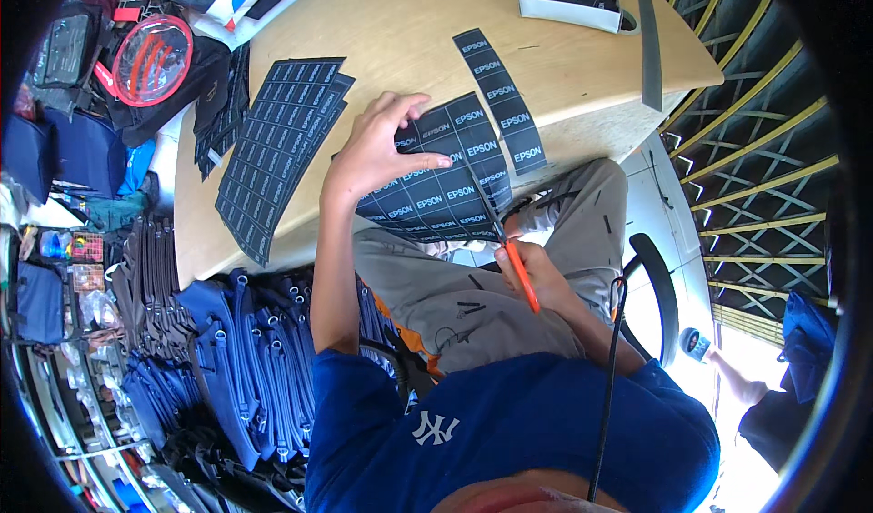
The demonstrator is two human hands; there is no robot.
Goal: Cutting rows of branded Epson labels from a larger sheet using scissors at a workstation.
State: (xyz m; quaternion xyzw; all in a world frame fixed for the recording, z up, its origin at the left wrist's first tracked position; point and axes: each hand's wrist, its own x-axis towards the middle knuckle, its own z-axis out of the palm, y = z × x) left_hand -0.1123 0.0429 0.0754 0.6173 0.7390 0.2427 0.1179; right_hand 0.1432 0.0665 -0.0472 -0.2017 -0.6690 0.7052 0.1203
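The person's left hand (373,154) pinches a dark label sheet (423,199), thumb flat on its printed face, above the lap at the table's near edge. The right hand (544,276) is wrapped around the orange handles of the scissors (520,275), whose blades meet the sheet near its lower right side. The sheet repeats 1 word in pale capitals, once per cell of a ruled grid. A separate strip (500,95) just beyond carries 5 cells with the same lettering in 1 column. Left on the wooden table (400,35), overlapping sheets (284,140) show similar grids, their print smaller. A white box (568,15) holds dark pieces with pale lettering. The blue shirt (546,413) bears a white emblem of interlaced letters.
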